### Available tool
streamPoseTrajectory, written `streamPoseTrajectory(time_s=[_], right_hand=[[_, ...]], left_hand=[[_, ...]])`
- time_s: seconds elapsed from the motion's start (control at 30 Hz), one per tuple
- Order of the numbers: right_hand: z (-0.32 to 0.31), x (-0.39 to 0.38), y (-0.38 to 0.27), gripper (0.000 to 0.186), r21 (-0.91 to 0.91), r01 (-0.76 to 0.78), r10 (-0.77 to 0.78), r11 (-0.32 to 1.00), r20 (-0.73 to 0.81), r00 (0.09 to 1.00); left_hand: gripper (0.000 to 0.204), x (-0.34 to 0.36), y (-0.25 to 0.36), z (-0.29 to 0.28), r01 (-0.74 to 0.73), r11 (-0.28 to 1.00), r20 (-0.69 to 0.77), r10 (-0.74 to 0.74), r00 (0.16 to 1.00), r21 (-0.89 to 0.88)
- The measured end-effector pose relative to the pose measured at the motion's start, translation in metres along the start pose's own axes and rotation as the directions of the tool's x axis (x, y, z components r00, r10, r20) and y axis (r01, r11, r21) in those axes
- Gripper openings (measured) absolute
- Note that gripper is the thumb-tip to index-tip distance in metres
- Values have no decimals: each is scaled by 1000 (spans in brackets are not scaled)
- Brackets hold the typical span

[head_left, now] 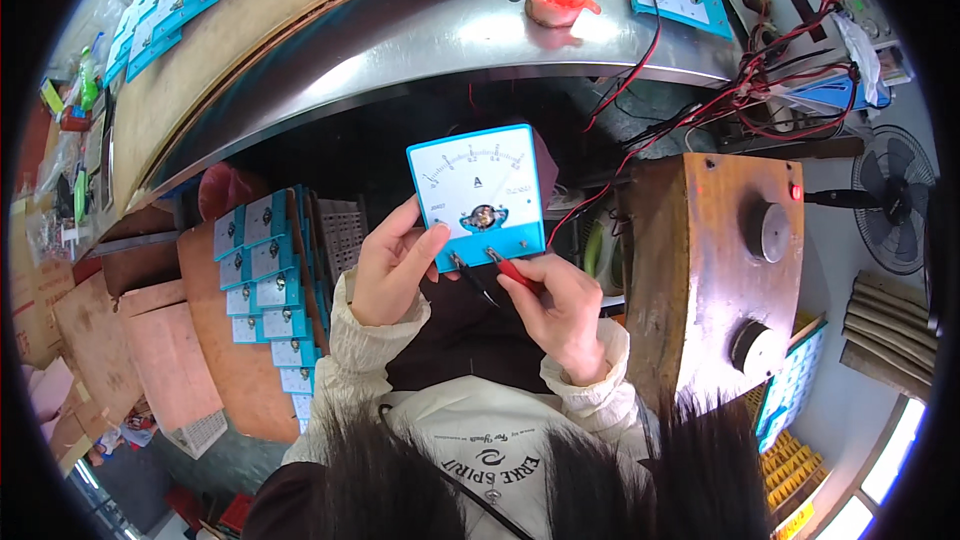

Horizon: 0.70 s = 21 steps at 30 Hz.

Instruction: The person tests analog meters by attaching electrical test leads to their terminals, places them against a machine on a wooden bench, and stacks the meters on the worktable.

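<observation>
At the left, a brown board (235, 380) carries overlapping rows of blue-and-white square meters (270, 260), which a careless left elbow could knock askew. Next, the left hand (395, 265) has its grip closed around the lower-left side of a square meter with a bright blue frame and white dial (475, 180), thumb on the front; loosened pressure there could let it drop, since it is held up over the lap, nearer the body than the shiny metal tabletop (350, 55). A black-sleeved clip (462, 265) sits at its lower edge; a tug on the lead might pull it away. Beside it, the right hand (565, 315) has a narrow, pinching grip on a red-sleeved clip (518, 276); if its metal tip strayed leftward, the two clips could touch and short. Whether it bites firmly cannot be made out. The meter itself looks clean and slightly tilted, face up: small print at its left, a curved black scale across the top, a round opening with a metal movement low in the middle, and more faint print at its right.
</observation>
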State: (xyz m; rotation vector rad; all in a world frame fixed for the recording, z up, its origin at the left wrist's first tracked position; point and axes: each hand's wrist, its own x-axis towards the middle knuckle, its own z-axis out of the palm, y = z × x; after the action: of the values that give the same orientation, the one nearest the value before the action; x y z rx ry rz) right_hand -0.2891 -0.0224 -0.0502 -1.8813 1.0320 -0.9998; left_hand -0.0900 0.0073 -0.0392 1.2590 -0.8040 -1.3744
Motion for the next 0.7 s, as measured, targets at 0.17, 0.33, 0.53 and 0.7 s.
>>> streamPoseTrajectory(time_s=[0.17, 0.33, 0.53, 0.7], right_hand=[[-10, -15, 0, 19, 65, -49, 53, 997, -56, 997], [-5, -7, -4, 51, -53, -4, -8, 999, -212, 977], [9, -1, -19, 119, -157, -157, 125, 975, -195, 973], [-54, -35, 28, 111, -241, -342, 158, 908, -560, 813]], left_hand=[[47, -4, 1, 14, -24, 999, 50, 22, 999, 37], [45, -9, 1, 13, -19, 1000, -5, 19, 1000, 14], [41, -17, -13, 38, -126, 983, 134, 108, 985, 130], [58, -11, -26, 53, -40, 986, 397, -27, 917, 159]])
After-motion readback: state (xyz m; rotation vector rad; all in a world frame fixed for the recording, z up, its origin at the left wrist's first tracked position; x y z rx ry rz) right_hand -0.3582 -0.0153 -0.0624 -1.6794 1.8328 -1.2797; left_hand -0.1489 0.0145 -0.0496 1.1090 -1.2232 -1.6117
